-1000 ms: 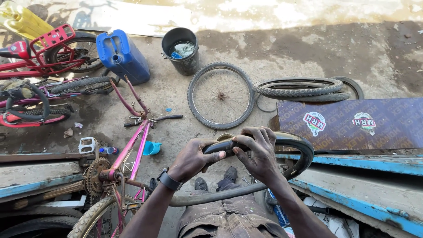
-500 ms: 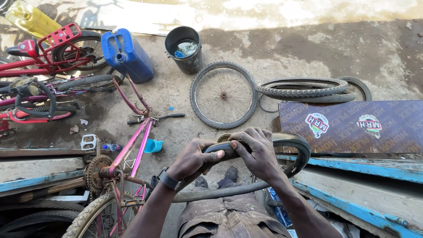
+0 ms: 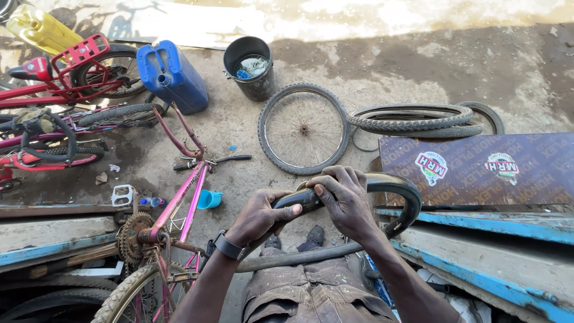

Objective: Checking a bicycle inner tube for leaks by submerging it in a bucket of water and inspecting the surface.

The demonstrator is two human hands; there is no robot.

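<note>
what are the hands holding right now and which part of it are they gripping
Both hands hold a black bicycle inner tube. The left hand and right hand grip it side by side at the top of its loop; the rest curves down toward the lap.

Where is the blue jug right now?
In the head view, the blue jug stands on the ground at the upper left, between the red bicycle and the black bucket, beyond the pink bicycle frame.

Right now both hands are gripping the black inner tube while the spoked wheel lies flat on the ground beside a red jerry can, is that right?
Not quite: the head view shows the jerry can is blue, not red. Both the left hand and right hand do grip the black inner tube, and the spoked wheel lies flat.
</note>
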